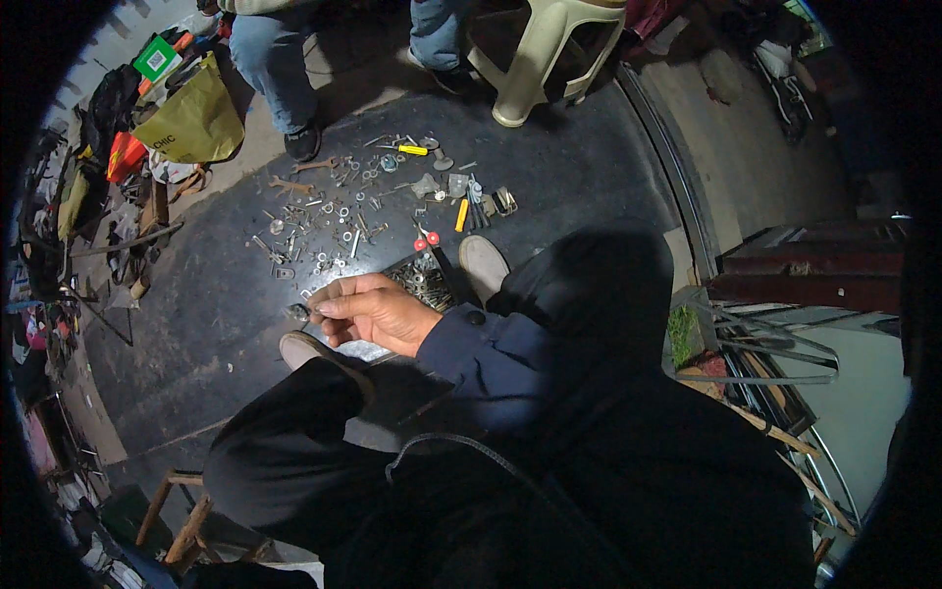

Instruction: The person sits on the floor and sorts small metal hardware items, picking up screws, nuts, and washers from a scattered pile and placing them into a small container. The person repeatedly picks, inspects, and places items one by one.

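Observation:
My right hand point(377, 315) reaches over the dark floor mat point(221, 324) with thumb and fingers pinched together. A small, blurred metal piece point(296, 313) shows at the fingertips. Beside the wrist, a dark-edged tray point(450, 274) holds a heap of screws and small hardware point(423, 283), partly hidden by the hand and sleeve. Scissors with red handles point(427, 241) lie at the tray's far corner. Loose screws, nuts and washers point(346, 213) are spread over the mat beyond the hand. My left hand is out of view.
Two open-end wrenches point(293, 185), a yellow-handled tool point(461, 215) and another yellow handle point(413, 150) lie farther off. My shoes point(483, 266) flank the tray. Another person's jeans-clad leg point(274, 73), a plastic stool point(524, 66) and a yellow bag point(193, 118) stand beyond.

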Demonstrator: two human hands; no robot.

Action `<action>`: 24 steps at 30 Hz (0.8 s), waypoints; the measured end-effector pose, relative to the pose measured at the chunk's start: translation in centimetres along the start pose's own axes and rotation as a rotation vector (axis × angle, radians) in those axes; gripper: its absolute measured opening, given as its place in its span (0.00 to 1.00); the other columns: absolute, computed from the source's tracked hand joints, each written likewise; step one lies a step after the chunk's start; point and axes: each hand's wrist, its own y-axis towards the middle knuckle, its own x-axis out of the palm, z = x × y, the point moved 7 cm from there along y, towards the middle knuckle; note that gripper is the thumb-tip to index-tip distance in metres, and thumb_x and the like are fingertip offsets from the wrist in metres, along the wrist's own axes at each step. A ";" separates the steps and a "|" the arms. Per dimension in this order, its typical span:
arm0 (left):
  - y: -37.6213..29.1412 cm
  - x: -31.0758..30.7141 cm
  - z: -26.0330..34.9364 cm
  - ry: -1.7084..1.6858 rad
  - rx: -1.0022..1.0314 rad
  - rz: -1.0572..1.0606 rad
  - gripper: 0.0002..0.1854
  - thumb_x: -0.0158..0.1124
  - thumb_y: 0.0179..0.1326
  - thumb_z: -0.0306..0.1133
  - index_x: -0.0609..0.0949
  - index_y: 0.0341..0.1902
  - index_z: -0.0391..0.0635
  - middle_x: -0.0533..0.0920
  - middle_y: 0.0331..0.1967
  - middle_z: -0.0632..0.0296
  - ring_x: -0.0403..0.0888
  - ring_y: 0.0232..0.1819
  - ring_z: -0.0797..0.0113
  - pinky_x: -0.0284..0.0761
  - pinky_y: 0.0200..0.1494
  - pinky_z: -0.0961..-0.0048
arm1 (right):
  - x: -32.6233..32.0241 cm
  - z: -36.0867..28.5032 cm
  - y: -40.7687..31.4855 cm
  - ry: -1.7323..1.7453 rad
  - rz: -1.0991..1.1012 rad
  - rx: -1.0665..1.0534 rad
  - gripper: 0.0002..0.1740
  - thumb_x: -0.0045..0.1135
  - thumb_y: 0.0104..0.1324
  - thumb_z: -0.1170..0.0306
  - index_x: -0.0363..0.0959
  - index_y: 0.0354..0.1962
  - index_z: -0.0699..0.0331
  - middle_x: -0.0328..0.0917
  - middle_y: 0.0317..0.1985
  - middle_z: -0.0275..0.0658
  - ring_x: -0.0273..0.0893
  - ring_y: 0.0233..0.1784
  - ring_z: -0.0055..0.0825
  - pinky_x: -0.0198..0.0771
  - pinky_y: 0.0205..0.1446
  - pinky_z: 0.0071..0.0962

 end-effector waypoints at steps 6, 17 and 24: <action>1.6 2.4 -1.5 -0.007 -0.044 -0.061 0.18 0.59 0.67 0.30 0.82 0.58 0.41 0.86 0.51 0.54 0.84 0.52 0.60 0.77 0.56 0.67 | -0.2 -0.2 -0.2 -0.063 0.044 -0.011 0.16 0.62 0.71 0.70 0.77 0.53 0.70 0.82 0.43 0.38 0.81 0.44 0.26 0.80 0.50 0.32; 3.4 12.5 -5.1 -0.088 -0.140 -0.759 0.18 0.66 0.62 0.28 0.81 0.56 0.41 0.86 0.45 0.45 0.87 0.48 0.51 0.79 0.50 0.62 | 0.1 -0.9 0.0 0.014 0.084 -0.021 0.14 0.55 0.75 0.72 0.77 0.54 0.69 0.82 0.42 0.39 0.80 0.42 0.26 0.77 0.50 0.31; 4.0 12.8 -5.5 -0.148 -0.070 -0.672 0.11 0.68 0.58 0.29 0.81 0.44 0.41 0.85 0.35 0.45 0.85 0.39 0.42 0.78 0.41 0.56 | -1.5 -0.1 -0.1 -0.063 0.186 0.050 0.13 0.52 0.76 0.67 0.74 0.52 0.66 0.78 0.43 0.38 0.74 0.42 0.25 0.68 0.51 0.29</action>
